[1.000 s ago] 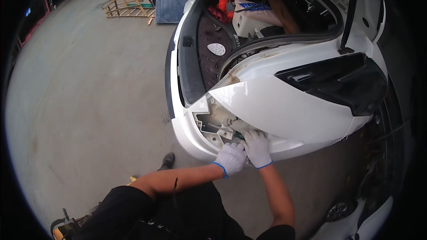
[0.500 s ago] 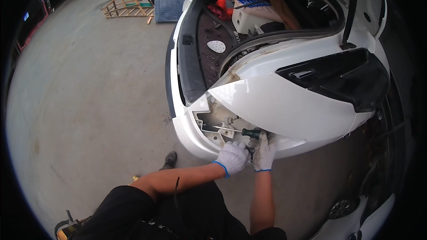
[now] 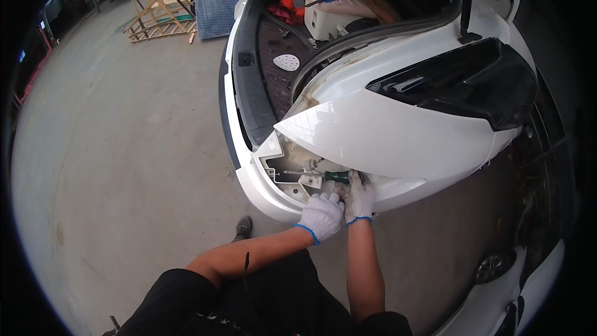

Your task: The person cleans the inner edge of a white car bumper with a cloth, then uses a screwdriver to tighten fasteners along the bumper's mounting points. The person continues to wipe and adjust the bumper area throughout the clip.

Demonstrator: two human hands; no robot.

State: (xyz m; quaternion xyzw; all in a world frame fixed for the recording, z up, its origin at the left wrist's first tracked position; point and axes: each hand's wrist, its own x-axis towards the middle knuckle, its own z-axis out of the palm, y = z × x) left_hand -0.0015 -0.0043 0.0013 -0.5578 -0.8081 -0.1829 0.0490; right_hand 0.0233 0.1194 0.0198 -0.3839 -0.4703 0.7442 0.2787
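My right hand (image 3: 356, 200), in a white knit glove with a blue cuff, is closed at the butt of a screwdriver (image 3: 336, 176) with a dark green handle. Its metal shaft points left across the open tail-lamp recess (image 3: 292, 160) of a white car. Beside it my left hand (image 3: 321, 216), gloved the same way, is curled at the edge of the rear bumper (image 3: 266, 191). Its fingertips are tucked down, and whatever they grip is hidden. A small white bracket (image 3: 311, 180) sits in the recess under the shaft.
The car's rear hatch is up; inside the boot (image 3: 266, 56) lie a white box (image 3: 324, 23), a red item and a perforated white disc (image 3: 286, 62). A wrapped blue-grey panel (image 3: 217, 9) and wooden frames (image 3: 163, 20) stand on the floor. Another white car (image 3: 497, 292) is at lower right.
The car appears shifted left and slightly up in view. My right hand and the screwdriver have moved slightly, and the shaft now lies nearly level. Both hands stay close together at the recess.
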